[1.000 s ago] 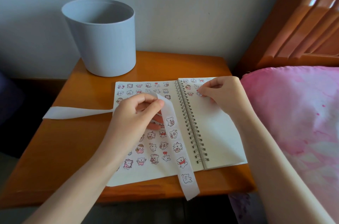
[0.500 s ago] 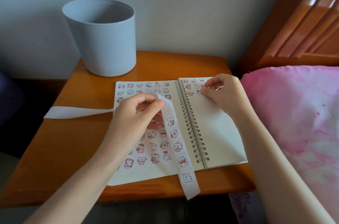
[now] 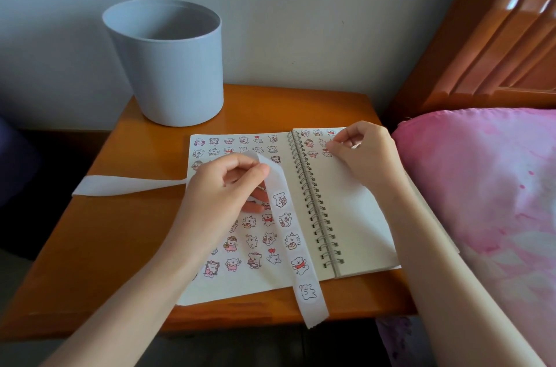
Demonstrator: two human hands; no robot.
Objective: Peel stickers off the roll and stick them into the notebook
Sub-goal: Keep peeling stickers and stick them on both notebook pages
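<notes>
In the head view little has shifted over the last second: our left hand keeps its fingers pinched on the sticker strip at centre frame, looped over the notebook. Our right hand has barely moved along the upper right page, fingers curled; we cannot tell whether they pinch a sticker. We judge one is just being placed. The strip overhangs the surface at its front edge, and blank page lies free below.
</notes>
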